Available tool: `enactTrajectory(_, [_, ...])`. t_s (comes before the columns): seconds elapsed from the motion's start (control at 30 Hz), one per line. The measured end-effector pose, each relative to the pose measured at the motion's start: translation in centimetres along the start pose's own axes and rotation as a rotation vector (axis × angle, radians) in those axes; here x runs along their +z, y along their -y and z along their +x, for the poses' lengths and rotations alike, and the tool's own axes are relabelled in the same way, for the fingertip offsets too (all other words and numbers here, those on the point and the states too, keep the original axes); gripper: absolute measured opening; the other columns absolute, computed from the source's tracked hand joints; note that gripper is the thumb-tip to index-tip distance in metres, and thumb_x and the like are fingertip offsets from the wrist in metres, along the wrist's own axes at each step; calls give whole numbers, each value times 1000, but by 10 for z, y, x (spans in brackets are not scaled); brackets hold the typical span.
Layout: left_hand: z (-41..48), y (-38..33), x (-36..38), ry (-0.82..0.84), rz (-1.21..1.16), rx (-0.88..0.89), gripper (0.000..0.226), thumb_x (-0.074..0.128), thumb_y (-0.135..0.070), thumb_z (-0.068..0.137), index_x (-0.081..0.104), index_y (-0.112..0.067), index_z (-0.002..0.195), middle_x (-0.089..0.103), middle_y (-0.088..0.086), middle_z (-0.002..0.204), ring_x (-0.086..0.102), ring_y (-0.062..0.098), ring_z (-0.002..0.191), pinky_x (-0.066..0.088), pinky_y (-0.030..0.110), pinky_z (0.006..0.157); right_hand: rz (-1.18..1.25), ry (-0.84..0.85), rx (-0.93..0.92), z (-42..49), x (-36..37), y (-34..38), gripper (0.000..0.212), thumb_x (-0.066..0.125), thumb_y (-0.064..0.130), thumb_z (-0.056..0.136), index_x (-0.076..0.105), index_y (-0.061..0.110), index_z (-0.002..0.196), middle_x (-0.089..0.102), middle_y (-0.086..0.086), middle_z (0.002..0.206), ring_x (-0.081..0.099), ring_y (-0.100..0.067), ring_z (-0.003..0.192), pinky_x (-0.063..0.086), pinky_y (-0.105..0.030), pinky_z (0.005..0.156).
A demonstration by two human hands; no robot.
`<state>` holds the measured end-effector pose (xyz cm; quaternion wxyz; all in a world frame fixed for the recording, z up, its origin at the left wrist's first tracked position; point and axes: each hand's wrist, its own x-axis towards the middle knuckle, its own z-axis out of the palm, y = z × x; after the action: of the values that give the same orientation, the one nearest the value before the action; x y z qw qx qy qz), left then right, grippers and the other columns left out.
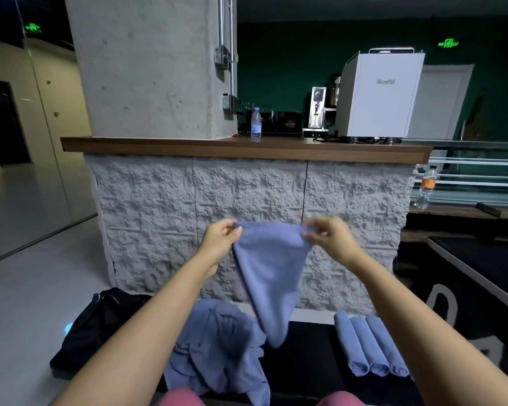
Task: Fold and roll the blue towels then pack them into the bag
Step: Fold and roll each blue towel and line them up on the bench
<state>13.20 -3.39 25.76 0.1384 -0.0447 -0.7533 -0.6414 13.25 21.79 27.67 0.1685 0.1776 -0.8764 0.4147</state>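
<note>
A blue towel (269, 276) hangs in the air in front of me, held up by its top edge. My left hand (222, 240) pinches its upper left corner and my right hand (330, 238) pinches its upper right corner. The cloth narrows to a point near the bench. Below it, on the black bench (305, 361), lies a crumpled heap of blue towels (214, 350). Three rolled blue towels (370, 344) lie side by side to the right. A black bag (97, 326) sits slumped at the bench's left end.
A stone-faced counter with a wooden top (247, 148) stands close ahead, carrying a water bottle (256, 123) and a white machine (379, 95). A dark table (487, 268) is at the right. Grey floor (27, 259) stretches to the left.
</note>
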Motion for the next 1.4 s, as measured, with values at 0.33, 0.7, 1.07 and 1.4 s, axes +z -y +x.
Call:
enactTrajectory(0.33, [30, 52, 35, 123, -22, -76, 8, 58, -10, 91, 63, -4, 94, 65, 6, 83, 55, 11, 73, 43, 17, 62, 287, 51, 239, 4, 0, -64, 9, 75, 3, 77, 68, 4, 84, 62, -7, 70, 55, -6, 62, 45, -13, 57])
enactTrajectory(0.7, [110, 142, 96, 154, 140, -124, 8, 63, 1, 85, 62, -7, 88, 58, 2, 72, 51, 12, 67, 43, 16, 63, 195, -79, 448, 54, 51, -178, 23, 70, -5, 79, 61, 13, 67, 60, -4, 60, 57, -20, 57, 57, -35, 64])
enactTrajectory(1.07, [79, 290, 133, 384, 444, -141, 20, 68, 1, 76, 64, -19, 78, 60, -18, 60, 55, -12, 63, 39, 11, 62, -319, 182, 515, -14, 112, -268, 25, 70, 25, 81, 54, 37, 66, 56, 15, 67, 55, -9, 69, 38, -23, 58])
enactTrajectory(1.4, [36, 381, 152, 745, 759, -352, 27, 65, -13, 82, 52, -30, 65, 53, -17, 69, 57, 11, 75, 49, 25, 74, -500, 733, 674, -65, 170, -342, 12, 69, 25, 76, 70, 31, 86, 67, 8, 98, 61, -14, 96, 42, -24, 68])
